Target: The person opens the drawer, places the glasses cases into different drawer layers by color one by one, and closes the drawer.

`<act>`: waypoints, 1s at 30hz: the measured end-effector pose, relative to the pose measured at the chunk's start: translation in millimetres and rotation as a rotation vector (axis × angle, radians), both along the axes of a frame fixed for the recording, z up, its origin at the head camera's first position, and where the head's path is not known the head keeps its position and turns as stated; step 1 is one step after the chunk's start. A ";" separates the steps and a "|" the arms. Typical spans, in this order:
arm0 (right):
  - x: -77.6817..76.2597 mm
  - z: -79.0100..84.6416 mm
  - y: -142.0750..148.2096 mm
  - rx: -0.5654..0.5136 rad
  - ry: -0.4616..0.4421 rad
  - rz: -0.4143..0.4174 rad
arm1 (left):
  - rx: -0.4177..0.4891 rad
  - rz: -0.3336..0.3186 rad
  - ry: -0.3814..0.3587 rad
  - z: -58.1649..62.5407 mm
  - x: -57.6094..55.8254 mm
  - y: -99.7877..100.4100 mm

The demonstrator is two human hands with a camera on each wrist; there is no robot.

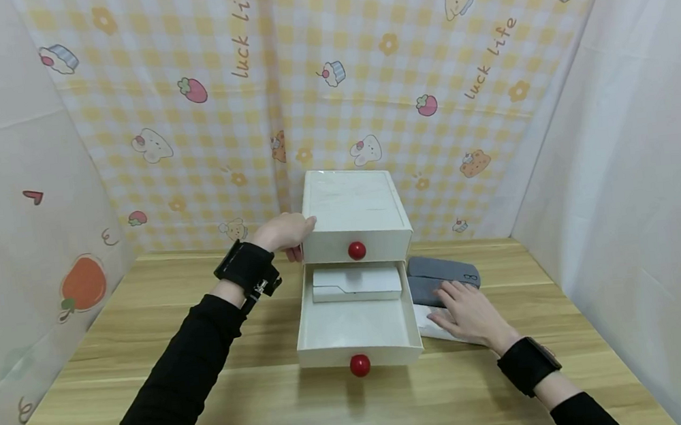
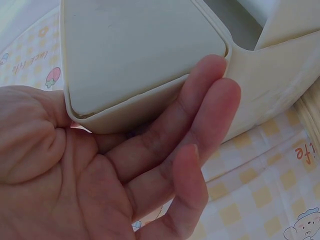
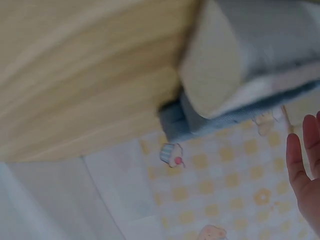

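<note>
A white two-drawer cabinet (image 1: 352, 201) stands on the table, its lower drawer (image 1: 357, 324) pulled out and the upper one closed. Inside the lower drawer, toward the back, lies a white box (image 1: 356, 285). My left hand (image 1: 284, 233) holds the cabinet's left side near the upper front corner; its fingers (image 2: 210, 115) lie along the side wall in the left wrist view. To the cabinet's right is a grey glasses case (image 1: 444, 269), with a white packet (image 1: 431, 323) in front. My right hand (image 1: 470, 313) is over these two, fingers extended; contact is unclear.
Each drawer has a red round knob, the upper knob (image 1: 357, 250) and the lower knob (image 1: 360, 365). Behind the wooden table (image 1: 261, 412) hangs a yellow checked curtain (image 1: 184, 118). White cloth (image 1: 629, 143) borders the right side.
</note>
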State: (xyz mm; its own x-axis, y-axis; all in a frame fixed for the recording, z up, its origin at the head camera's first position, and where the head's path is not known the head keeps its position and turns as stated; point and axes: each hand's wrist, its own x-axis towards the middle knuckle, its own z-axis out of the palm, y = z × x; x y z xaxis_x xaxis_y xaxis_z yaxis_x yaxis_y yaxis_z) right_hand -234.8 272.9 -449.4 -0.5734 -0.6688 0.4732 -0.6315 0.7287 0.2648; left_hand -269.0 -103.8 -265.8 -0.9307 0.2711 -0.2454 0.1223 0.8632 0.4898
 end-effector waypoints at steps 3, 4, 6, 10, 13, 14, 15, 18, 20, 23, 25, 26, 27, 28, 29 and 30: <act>2.7 -9.8 6.2 0.029 -0.020 -0.016 | 0.010 0.001 0.001 -0.7 -0.4 -0.6; 3.3 -12.4 7.8 0.036 -0.022 -0.018 | 0.015 0.002 0.001 -0.8 -0.5 -0.7; 3.9 -16.9 10.2 0.045 -0.022 -0.014 | 0.021 0.003 0.000 -0.6 -0.7 -1.0; 3.8 -24.2 13.5 0.065 0.014 0.020 | 0.012 0.001 0.003 -0.8 -1.5 -0.9; 3.5 -28.3 14.9 0.091 0.061 0.055 | 0.008 -0.002 0.005 -0.8 -1.6 -0.5; 3.3 -29.4 15.2 0.101 0.076 0.064 | 0.008 -0.004 0.004 -0.7 -1.7 -0.4; 3.2 -30.1 15.2 0.108 0.090 0.075 | 0.008 -0.004 0.003 -0.5 -1.7 -0.4; 2.9 -32.2 14.5 0.127 0.130 0.098 | -0.003 -0.003 0.002 1.2 -0.8 -0.6; 2.7 -33.0 13.6 0.131 0.149 0.105 | -0.012 -0.001 0.000 2.0 -0.5 -0.7; 2.4 -34.4 12.7 0.132 0.171 0.110 | -0.016 0.006 -0.003 3.0 -0.2 -0.8; 2.7 -35.3 12.6 0.126 0.171 0.110 | -0.013 0.004 -0.006 2.0 -1.4 -0.9; 2.9 -36.2 12.8 0.124 0.169 0.111 | -0.012 0.002 -0.005 1.4 -2.0 -1.0; 3.4 -36.9 13.1 0.122 0.164 0.110 | -0.010 0.001 -0.005 0.9 -2.3 -1.0; 3.8 -37.8 13.3 0.120 0.159 0.108 | -0.008 0.000 -0.006 0.4 -2.6 -1.0; 4.6 -38.6 13.7 0.116 0.149 0.105 | -0.005 0.000 -0.005 -0.1 -2.9 -0.9; 5.3 -39.7 14.1 0.115 0.139 0.102 | -0.001 0.001 -0.005 -0.5 -3.1 -1.0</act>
State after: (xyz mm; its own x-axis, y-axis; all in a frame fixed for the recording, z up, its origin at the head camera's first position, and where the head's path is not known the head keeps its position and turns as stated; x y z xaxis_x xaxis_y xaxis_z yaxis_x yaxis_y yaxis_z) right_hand -229.5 286.9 -489.1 -0.4345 -0.7739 0.4607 -0.6516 0.6232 0.4324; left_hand -272.1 -104.8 -266.3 -0.9298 0.2698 -0.2502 0.1190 0.8639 0.4894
